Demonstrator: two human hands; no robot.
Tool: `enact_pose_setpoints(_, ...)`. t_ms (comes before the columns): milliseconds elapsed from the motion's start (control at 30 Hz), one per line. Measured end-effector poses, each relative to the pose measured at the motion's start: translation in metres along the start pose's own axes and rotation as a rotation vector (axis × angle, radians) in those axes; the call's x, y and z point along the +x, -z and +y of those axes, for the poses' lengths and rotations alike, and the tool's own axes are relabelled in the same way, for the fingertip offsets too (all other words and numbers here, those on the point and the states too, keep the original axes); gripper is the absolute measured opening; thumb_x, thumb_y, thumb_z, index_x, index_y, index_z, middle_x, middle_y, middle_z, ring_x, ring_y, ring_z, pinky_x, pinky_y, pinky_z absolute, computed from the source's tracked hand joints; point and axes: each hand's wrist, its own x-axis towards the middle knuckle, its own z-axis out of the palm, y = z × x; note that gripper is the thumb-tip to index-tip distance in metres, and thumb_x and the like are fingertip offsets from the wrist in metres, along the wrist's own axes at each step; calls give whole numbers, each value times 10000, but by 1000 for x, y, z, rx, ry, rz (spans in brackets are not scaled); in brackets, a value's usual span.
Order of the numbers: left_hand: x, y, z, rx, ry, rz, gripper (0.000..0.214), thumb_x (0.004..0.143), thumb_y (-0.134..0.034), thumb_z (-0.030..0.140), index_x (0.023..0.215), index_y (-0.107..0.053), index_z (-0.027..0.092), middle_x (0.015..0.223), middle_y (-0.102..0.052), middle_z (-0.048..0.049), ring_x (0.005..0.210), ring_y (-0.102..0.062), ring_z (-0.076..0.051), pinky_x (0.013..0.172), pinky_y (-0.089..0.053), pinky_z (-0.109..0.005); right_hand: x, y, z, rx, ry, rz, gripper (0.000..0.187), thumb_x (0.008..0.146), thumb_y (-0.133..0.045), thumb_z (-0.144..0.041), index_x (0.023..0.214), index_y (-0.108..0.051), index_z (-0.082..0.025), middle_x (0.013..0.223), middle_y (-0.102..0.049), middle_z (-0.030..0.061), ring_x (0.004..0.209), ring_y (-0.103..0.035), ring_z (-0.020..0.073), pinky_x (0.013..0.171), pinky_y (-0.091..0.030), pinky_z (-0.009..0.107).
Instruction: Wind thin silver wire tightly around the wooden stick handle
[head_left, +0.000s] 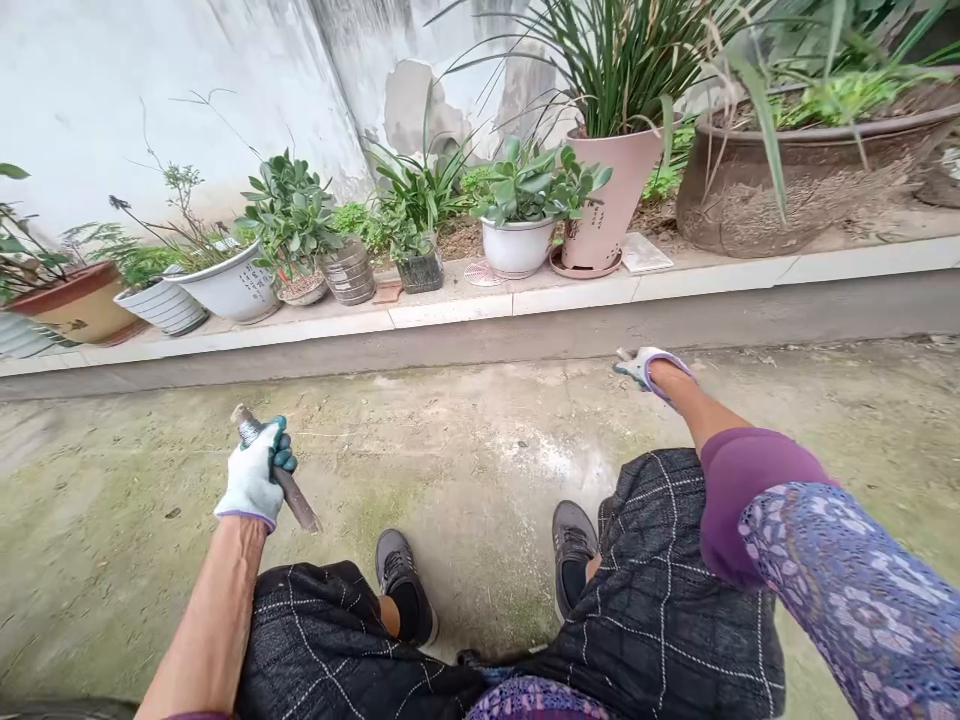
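Above a mossy concrete floor (480, 450), the gloved left hand (259, 466) is clenched round a short brown stick (298, 500), silvery winding (250, 431) near its upper end, tilted left of the shoes (396, 562); the gloved right hand (645, 369) is out near the ledge (450, 312), its grip too hidden to tell. Farther off, that tile-edged ledge carries a white pot (516, 250) of succulents (521, 188), a pink pot (611, 185) of long narrow leaves (626, 75) and a brown planter (787, 190) holding greenery (832, 103), against a peeling white wall (165, 90).

Dark marks (261, 284) on the wide white pot (229, 284) and pink pot (616, 188) are illegible.
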Motion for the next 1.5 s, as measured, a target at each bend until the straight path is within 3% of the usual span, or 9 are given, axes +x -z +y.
enact_pose_setpoints(133, -4, -24, -13, 88, 59, -172, 444, 548, -807, 311, 908, -609, 140, 572, -505, 79, 415, -331, -39, 369, -322, -172, 4, -16, -15, -91, 106, -87, 442, 818, -704, -426, 1054, -746, -55, 1243, -645, 333, 1176, -616, 409, 910, -495, 459)
enact_pose_setpoints(300, -11, -76, -28, 338, 64, -324, 396, 545, -773, 330, 851, -629, 124, 554, -541, 45, 393, -380, -61, 341, -331, -200, -20, -37, -99, 36, 316, -214, 220, 803, -703, -223, 973, -756, -94, 1030, -727, 189, 934, -693, 266, 770, -563, 328)
enact_pose_setpoints(433, -24, -110, -26, 351, 36, -432, 345, 599, -742, 336, 853, -622, 135, 568, -543, 42, 397, -389, -63, 343, -348, -202, -77, -56, -188, 238, 536, -361, 285, 823, -646, -122, 1090, -729, -182, 987, -722, 66, 786, -657, 136, 668, -606, 241)
enact_pose_setpoints(533, -33, -122, -22, 331, 10, -477, 315, 634, -729, 334, 858, -620, 141, 585, -562, 31, 400, -395, -68, 344, -366, -210, -132, -68, -239, 737, 665, -653, 294, 790, -671, -95, 1078, -686, -154, 1068, -706, 103, 831, -650, 154, 635, -641, 295)
enact_pose_setpoints(767, -46, -120, -18, 274, -1, -480, 240, 670, -716, 292, 824, -612, 140, 575, -547, 29, 417, -412, -70, 370, -361, -207, -217, -85, -274, 856, 691, -1063, 126, 917, -608, -257, 994, -630, -161, 802, -720, 63, 654, -693, 170, 497, -576, 256)
enact_pose_setpoints(967, -46, -105, -13, 236, 4, -591, 268, 641, -721, 310, 819, -627, 134, 649, -596, -4, 418, -402, -61, 366, -352, -208, -229, -66, -255, 702, 732, -733, 190, 934, -569, -317, 926, -680, -162, 525, -527, -58, 372, -427, 60, 338, -294, 163)
enact_pose_setpoints(1100, -43, -98, -15, 302, 58, -643, 251, 660, -699, 290, 855, -612, 159, 637, -565, 17, 437, -400, -70, 388, -350, -203, -232, -59, -231, 581, 841, -621, 212, 894, -589, -301, 992, -724, -170, 585, -522, -63, 442, -386, 54, 423, -285, 183)
enact_pose_setpoints(1300, -40, -113, -46, 1238, -305, -755, 95, 735, -631, 210, 827, -634, 190, 690, -624, -33, 589, -564, -158, 552, -428, -252, -238, -58, -217, -95, 1216, -170, 226, 909, -562, -274, 978, -758, -185, 866, -738, 59, 725, -607, 154, 636, -367, 244)
enact_pose_setpoints(1500, -56, -125, -62, 1310, -436, -1017, 72, 685, -699, 183, 749, -667, 186, 692, -651, -34, 670, -622, -208, 645, -471, -291, -203, -69, -225, 68, 1132, -274, 241, 863, -531, -222, 935, -759, -192, 936, -759, 47, 832, -652, 173, 727, -433, 241)
